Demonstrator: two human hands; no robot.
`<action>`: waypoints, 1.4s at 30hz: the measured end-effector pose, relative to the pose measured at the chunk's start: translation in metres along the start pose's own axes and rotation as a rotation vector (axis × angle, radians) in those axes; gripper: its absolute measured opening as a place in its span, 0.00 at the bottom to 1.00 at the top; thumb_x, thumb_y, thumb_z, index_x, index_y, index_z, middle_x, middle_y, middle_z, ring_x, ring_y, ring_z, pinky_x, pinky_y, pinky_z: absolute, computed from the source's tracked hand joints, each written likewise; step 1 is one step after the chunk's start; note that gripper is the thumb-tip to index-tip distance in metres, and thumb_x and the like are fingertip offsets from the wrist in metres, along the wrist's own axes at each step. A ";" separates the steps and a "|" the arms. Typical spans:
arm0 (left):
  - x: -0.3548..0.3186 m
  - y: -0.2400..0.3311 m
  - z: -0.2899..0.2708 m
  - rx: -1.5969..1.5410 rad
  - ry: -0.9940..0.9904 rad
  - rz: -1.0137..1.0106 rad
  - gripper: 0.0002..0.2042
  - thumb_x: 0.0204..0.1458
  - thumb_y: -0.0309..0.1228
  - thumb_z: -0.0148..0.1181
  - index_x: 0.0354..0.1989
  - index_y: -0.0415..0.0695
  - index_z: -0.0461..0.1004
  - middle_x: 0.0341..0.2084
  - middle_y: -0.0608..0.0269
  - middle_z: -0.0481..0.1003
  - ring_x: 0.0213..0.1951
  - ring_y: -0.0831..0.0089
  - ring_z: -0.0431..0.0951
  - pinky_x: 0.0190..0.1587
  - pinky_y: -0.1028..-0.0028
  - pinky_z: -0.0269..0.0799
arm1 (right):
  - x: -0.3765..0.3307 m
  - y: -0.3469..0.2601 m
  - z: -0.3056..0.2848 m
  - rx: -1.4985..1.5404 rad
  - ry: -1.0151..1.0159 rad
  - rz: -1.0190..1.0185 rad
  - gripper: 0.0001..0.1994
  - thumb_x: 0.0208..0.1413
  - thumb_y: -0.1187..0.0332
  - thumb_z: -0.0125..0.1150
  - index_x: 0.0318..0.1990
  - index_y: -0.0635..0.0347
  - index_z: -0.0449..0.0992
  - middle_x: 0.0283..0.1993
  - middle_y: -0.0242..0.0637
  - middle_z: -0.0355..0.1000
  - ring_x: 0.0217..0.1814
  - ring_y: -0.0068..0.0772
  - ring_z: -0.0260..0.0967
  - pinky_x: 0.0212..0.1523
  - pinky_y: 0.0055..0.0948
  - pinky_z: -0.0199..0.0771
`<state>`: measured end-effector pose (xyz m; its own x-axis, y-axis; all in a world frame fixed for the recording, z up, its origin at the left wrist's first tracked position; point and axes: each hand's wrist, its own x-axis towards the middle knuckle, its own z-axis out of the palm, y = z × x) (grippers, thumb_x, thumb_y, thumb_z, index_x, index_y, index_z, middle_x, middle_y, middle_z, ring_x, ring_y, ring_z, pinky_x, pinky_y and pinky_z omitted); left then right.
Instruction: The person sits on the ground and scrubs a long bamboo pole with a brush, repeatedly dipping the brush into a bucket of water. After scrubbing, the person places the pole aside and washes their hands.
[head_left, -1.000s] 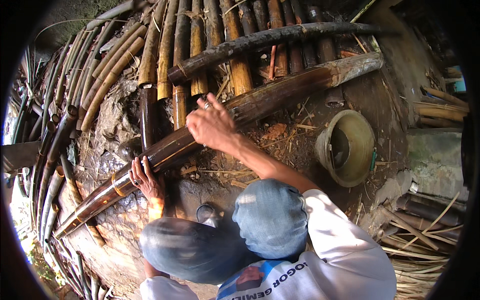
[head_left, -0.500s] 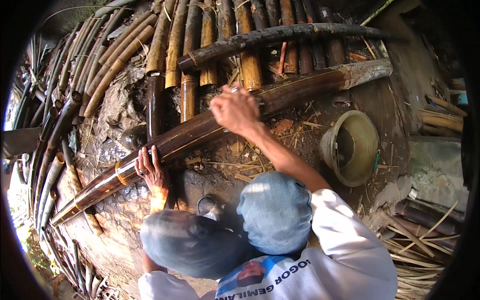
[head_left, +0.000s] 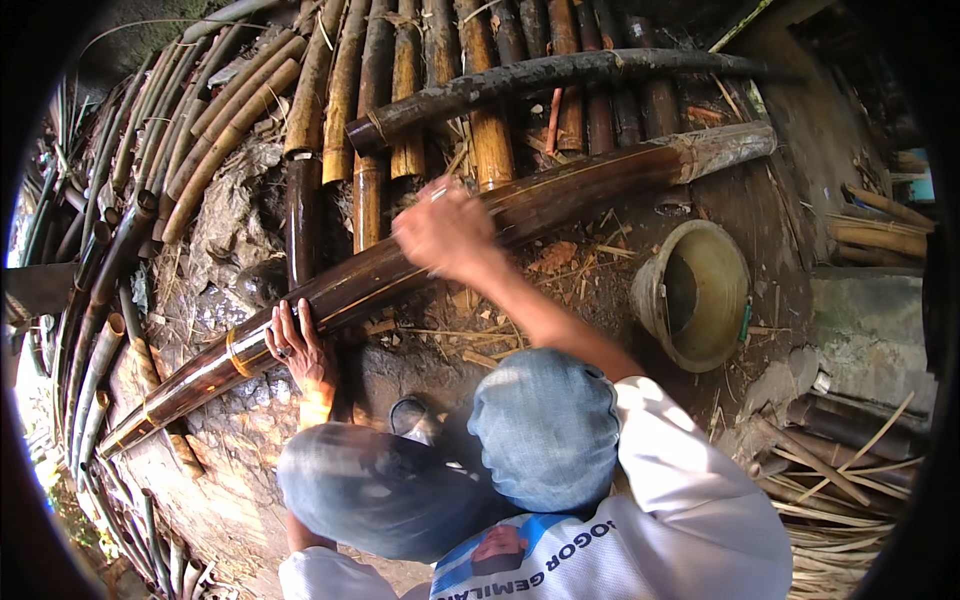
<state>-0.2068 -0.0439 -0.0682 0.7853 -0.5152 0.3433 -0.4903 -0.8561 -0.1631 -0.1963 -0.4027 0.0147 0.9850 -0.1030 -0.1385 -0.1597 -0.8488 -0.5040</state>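
**Hands on a dark bamboo pole**

Seen from above, crouched with knees in blue trousers. Left hand [head_left: 300,350] pressed flat against a long dark bamboo pole [head_left: 560,195] lying slantwise; right hand [head_left: 445,232] blurred upon it. Beyond, a row of bamboo poles [head_left: 420,80]. To the right, a tipped yellowish bucket [head_left: 700,295].

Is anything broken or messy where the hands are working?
The long dark bamboo pole under the left hand and right hand looks whole. A pale bucket lies tipped on its side, and dry scraps litter the ground.
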 end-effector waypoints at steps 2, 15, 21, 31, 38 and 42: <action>0.019 0.018 -0.014 -0.113 -0.158 -0.041 0.49 0.50 0.41 0.72 0.78 0.46 0.49 0.76 0.48 0.52 0.78 0.51 0.47 0.78 0.44 0.36 | 0.002 0.002 0.051 -0.088 0.393 -0.487 0.17 0.67 0.60 0.49 0.29 0.51 0.82 0.34 0.46 0.81 0.37 0.48 0.79 0.65 0.58 0.69; 0.138 0.022 -0.010 -0.304 -0.328 0.051 0.51 0.25 0.40 0.84 0.66 0.45 0.66 0.56 0.53 0.73 0.61 0.52 0.72 0.60 0.52 0.70 | 0.042 0.078 -0.001 -0.197 0.395 0.136 0.21 0.69 0.56 0.45 0.43 0.58 0.85 0.55 0.46 0.79 0.68 0.58 0.69 0.78 0.58 0.46; 0.174 -0.021 -0.023 -0.447 -0.582 0.147 0.49 0.28 0.47 0.84 0.63 0.39 0.69 0.53 0.47 0.76 0.56 0.50 0.78 0.59 0.55 0.73 | 0.022 0.092 0.015 0.025 0.611 -0.090 0.11 0.69 0.61 0.53 0.47 0.49 0.83 0.54 0.39 0.80 0.69 0.52 0.69 0.79 0.63 0.45; 0.188 0.009 -0.023 -0.521 -0.664 0.160 0.50 0.26 0.49 0.84 0.63 0.43 0.69 0.52 0.52 0.79 0.56 0.52 0.79 0.58 0.57 0.73 | 0.019 0.067 0.009 -0.243 0.663 0.128 0.16 0.65 0.58 0.55 0.51 0.55 0.80 0.61 0.50 0.75 0.72 0.62 0.64 0.71 0.60 0.64; 0.155 -0.016 -0.035 -0.437 -0.737 0.143 0.51 0.26 0.49 0.84 0.64 0.44 0.68 0.52 0.52 0.78 0.56 0.52 0.78 0.58 0.55 0.73 | -0.011 0.180 -0.048 -0.189 0.573 0.133 0.14 0.68 0.57 0.53 0.54 0.46 0.81 0.65 0.44 0.73 0.74 0.53 0.62 0.73 0.59 0.56; 0.148 0.017 -0.027 -0.502 -0.612 0.212 0.51 0.25 0.49 0.84 0.64 0.44 0.68 0.51 0.56 0.76 0.55 0.54 0.78 0.57 0.56 0.73 | -0.047 0.303 -0.122 -0.373 0.431 0.566 0.13 0.68 0.56 0.54 0.52 0.42 0.82 0.63 0.41 0.74 0.67 0.49 0.69 0.67 0.58 0.65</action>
<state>-0.1093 -0.1333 0.0049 0.6531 -0.7189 -0.2378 -0.6481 -0.6931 0.3156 -0.2830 -0.7181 -0.0275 0.7116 -0.6965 0.0918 -0.6853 -0.7170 -0.1274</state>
